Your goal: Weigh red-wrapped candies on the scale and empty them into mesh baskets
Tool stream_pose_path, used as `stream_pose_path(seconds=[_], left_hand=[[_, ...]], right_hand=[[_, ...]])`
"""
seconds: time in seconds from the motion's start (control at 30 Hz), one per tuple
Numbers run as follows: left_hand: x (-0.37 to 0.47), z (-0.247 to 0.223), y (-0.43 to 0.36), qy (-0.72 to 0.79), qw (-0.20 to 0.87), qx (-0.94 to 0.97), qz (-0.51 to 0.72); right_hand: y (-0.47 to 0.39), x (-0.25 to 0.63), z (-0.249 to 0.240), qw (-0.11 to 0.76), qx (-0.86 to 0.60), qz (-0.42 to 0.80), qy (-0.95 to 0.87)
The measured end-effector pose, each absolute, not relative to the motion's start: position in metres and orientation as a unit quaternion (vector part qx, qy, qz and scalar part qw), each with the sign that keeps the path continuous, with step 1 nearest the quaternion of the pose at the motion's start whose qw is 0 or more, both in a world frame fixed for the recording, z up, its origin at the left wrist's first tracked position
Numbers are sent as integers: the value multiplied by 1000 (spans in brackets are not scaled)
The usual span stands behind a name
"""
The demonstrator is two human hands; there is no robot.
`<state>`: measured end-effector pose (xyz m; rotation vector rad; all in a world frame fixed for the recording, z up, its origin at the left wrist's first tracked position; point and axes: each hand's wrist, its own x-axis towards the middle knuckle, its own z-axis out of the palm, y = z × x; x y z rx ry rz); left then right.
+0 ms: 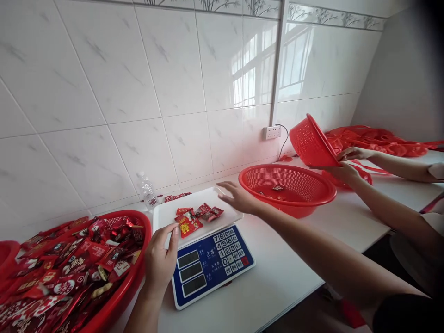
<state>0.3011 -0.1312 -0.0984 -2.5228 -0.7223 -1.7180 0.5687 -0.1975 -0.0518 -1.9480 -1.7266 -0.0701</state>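
In the head view, my left hand point(160, 254) is at the left edge of the white scale pan. Its thumb and index finger close together at the edge of a red snack packet point(189, 224) with a yellow print. Smaller wrapped candies point(210, 212) lie beside that packet on the pan point(166, 212). My right hand point(239, 198) reaches over the pan's right end, fingers stretched out and nothing in them. Below the pan is the scale's blue keypad panel point(213, 266), its displays dark.
Left stands a red basket point(147, 240) heaped with wrapped snacks. A wide red basket point(287, 210) with a few packets is at right. Beyond it, a co-worker's hands point(347, 162) tilt a smaller red basket point(307, 143). A clear bottle point(148, 192) stands near the wall; red bags point(378, 141) lie behind.
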Motion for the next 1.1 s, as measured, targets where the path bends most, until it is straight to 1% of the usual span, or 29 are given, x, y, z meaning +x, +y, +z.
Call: stream_pose_path(seconds=[0.1, 0.3, 0.37, 0.47, 0.63, 0.83, 0.97, 1.1], left_hand=[[300, -99, -132, -230, -20, -804, -548], [298, -100, -131, -230, -41, -807, -543], [298, -100, -130, -229, -44, -806, -544], [298, -101, -128, -231, -46, -804, -546], [299, -103, -127, -236, -38, -805, -543], [299, -103, -126, -237, -40, -806, -541], [299, -102, -128, -236, -34, -807, -540], [298, -100, -129, -236, -42, -803, -546]], right_hand=[[-217, 595, -57, 234, -775, -35, -586], [-260, 641, -74, 119, -882, -33, -455], [-271, 646, -82, 103, -902, -46, -417], [-286, 641, -100, 111, -916, -90, -375], [-300, 629, -123, 157, -921, -145, -326], [-299, 638, -114, 199, -919, -158, -303], [-295, 640, -107, 193, -915, -155, -318], [-296, 645, -106, 155, -907, -135, -367]])
